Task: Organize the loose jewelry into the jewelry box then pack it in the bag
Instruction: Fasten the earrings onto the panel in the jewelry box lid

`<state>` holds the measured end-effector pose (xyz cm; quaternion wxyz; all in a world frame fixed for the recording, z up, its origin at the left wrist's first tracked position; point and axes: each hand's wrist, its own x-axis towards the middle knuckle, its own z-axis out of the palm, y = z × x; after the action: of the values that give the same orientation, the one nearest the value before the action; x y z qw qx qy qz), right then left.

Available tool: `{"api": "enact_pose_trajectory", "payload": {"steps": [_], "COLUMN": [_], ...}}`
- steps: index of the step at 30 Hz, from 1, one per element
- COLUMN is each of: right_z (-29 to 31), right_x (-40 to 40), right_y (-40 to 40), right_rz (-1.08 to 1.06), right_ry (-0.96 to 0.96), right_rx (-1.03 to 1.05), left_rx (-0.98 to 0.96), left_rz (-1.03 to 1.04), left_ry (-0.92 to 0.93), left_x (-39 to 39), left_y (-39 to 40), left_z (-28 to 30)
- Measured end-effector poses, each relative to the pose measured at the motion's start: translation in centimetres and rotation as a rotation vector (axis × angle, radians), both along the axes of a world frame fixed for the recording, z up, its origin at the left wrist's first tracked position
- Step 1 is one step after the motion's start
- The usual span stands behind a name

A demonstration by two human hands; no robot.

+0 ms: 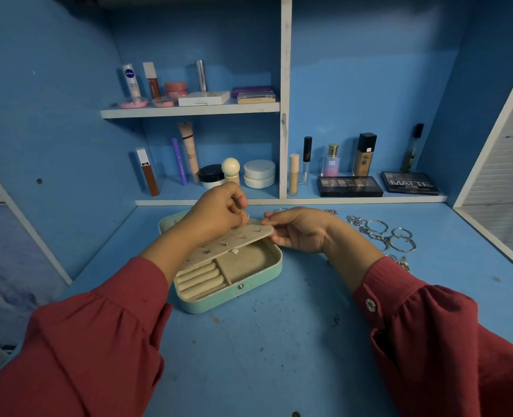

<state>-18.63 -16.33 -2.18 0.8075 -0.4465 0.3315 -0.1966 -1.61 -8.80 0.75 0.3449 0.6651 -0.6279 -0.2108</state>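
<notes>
While the right hand (297, 230) pinches the far end of the earring panel (234, 243), whose long axis slants across the open jewelry box (258, 275) mid-worktop, the left hand (219, 212) pinches something small above it, the loose bracelets (381, 233) lying nearer the right; labels read NIVEA, MATTE.

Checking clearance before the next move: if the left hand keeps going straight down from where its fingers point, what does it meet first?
Likely the earring panel just under the left hand; the right hand holds its end.
</notes>
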Motion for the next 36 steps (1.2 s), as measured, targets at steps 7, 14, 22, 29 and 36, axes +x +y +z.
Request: {"api": "enact_pose_trajectory", "payload": {"steps": [7, 14, 22, 29, 36], "right_z": [-0.2, -0.2, -0.1, 0.0, 0.0], "right_x": [0.1, 0.1, 0.1, 0.0, -0.1], "right_y": [-0.1, -0.2, -0.1, 0.0, 0.1], "right_rz": [-0.008, -0.004, 0.002, -0.001, 0.003], "right_ry": [-0.002, -0.006, -0.010, -0.006, -0.005], "right_rx": [0.002, 0.015, 0.025, 0.025, 0.022], "left_rx": [-0.049, -0.042, -0.010, 0.054, 0.101], "left_rz": [-0.020, -0.036, -0.062, -0.114, -0.166], "left_ry": [-0.045, -0.036, -0.197, -0.401, -0.436], "left_x": [-0.1, -0.2, -0.1, 0.2, 0.5], "left_y": [0.1, 0.3, 0.0, -0.2, -0.5], "left_z": [-0.4, -0.2, 0.3, 0.9, 1.5]}}
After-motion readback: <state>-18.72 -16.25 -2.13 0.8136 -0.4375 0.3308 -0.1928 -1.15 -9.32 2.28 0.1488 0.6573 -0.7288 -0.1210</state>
